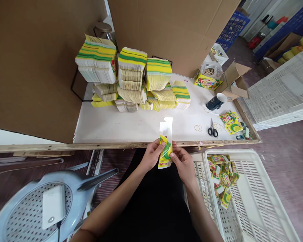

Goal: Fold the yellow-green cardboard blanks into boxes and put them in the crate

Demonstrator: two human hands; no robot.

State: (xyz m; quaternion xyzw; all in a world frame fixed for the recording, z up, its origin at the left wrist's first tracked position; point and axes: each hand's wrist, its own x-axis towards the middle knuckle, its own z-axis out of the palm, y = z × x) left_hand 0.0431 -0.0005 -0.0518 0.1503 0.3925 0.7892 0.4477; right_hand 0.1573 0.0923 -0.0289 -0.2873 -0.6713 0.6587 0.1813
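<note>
Between my two hands is a small yellow and green printed carton point(166, 148), its white end flap raised at the top. My left hand point(152, 154) grips its left side, thumb across the printed face. From the right, my right hand point(183, 163) pinches the lower right edge between thumb and fingers. The carton is just in front of the table's wooden front edge point(116, 145), above my lap. Beyond it on the white tabletop stand stacks of flat printed cartons point(132, 67), piled in two layers.
At right on the table are scissors point(212, 129), rubber bands point(198, 127), a dark mug point(216, 102), flat cartons point(231, 122) and an open cardboard box point(233, 82). A white crate point(257, 188) with several folded cartons stands lower right. A blue chair point(73, 181) bears a white power bank point(54, 205).
</note>
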